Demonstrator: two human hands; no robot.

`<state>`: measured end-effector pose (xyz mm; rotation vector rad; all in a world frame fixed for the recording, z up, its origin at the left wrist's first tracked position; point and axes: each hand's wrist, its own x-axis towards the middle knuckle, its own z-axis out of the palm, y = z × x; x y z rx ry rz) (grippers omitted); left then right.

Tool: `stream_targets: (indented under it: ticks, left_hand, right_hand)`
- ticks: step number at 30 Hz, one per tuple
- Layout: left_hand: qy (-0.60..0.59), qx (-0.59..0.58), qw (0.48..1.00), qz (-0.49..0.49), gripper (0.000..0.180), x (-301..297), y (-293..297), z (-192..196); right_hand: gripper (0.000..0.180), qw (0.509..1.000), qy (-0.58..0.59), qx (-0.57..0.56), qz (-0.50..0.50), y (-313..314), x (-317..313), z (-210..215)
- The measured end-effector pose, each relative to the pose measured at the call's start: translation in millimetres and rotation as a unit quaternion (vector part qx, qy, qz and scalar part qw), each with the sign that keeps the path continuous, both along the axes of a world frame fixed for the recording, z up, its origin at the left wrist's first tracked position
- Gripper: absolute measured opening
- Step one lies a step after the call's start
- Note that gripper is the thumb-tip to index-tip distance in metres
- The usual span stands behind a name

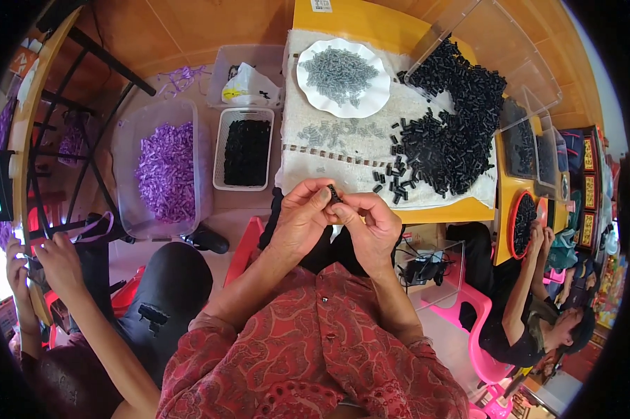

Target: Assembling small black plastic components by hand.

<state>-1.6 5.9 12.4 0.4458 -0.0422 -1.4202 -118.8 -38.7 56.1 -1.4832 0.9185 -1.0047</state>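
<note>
Above the near edge of the table, my left hand (pixel 299 218) and my right hand (pixel 372 229) meet fingertip to fingertip. Pinched between them is a small black tube-like piece (pixel 334 195), partly covered by the thumbs. Just beyond, a white cloth (pixel 329 178) covers much of the yellow table. On it lies a big heap of short black tube-like pieces (pixel 448 150), reaching to the right. A white scalloped plate (pixel 306 93) holds many small clear-grey pieces (pixel 343 75). More grey pieces (pixel 336 131) are strewn over the cloth nearer to me.
Left of the table stand a white basket (pixel 221 150) of black pieces and a clear bin (pixel 128 167) of purple pieces. A tipped clear box (pixel 482 49) leans over the black heap. Co-workers' hands show at left (pixel 58 262) and right (pixel 535 239).
</note>
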Motion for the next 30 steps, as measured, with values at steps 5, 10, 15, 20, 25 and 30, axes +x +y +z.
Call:
stream_targets:
  ticks: [5,10,15,20,25,30]
  left_hand:
    - [0.001,-0.005,1.000,0.004,0.016,1,0,3]
    - [-0.073,0.005,0.997,-0.003,0.018,2,0,2]
    - [-0.067,-0.012,0.998,-0.010,0.019,1,0,-4]
    - [-0.022,-0.013,1.000,-0.015,0.018,-1,0,-3]
    - [-0.025,-0.008,0.999,-0.022,0.018,-2,3,-4]
    - [0.021,-0.018,0.999,-0.031,0.017,0,0,-1]
  right_hand:
    - [0.013,0.997,0.040,-0.070,-0.001,0,3,7]
    - [0.013,0.988,0.080,-0.133,-0.003,0,1,4]
    - [0.011,0.991,0.057,-0.121,-0.030,2,4,-3]
    - [0.012,0.987,0.060,-0.148,-0.034,2,5,-4]
    - [0.012,0.986,0.079,-0.149,-0.020,4,-3,-3]
    - [0.009,0.993,-0.083,0.084,-0.003,9,-2,1]
